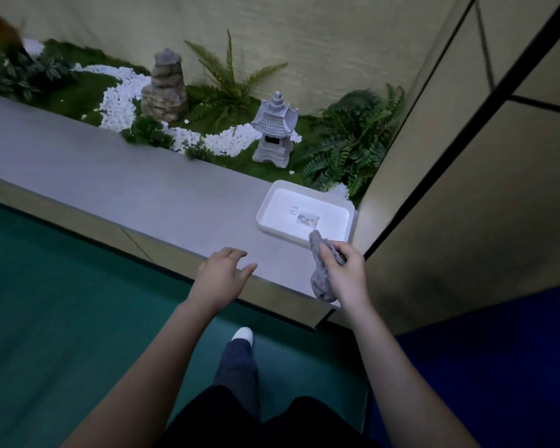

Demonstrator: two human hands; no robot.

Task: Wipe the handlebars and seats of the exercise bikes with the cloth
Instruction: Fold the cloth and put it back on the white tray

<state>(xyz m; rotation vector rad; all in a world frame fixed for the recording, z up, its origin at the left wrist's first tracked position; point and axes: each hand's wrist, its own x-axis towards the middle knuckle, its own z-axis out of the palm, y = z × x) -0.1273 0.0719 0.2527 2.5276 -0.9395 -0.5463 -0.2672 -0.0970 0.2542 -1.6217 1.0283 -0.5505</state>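
My right grip (343,271) is clenched round the grey cloth (320,287), which hangs bunched above the near edge of the grey ledge (143,195). The cloth's top end overlaps the near corner of the white tray (267,205), which lies at the ledge's right end. My left grip (222,276) is released, fingers loosely spread over the ledge's edge, holding nothing. Behind the ledge I see a stone lantern (274,130), ferns (346,147) and white pebbles (120,95).

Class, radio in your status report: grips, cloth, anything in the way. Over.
Right grip holds grey cloth over ledge. Left grip open, hovering. White tray just beyond cloth. No bikes in view.
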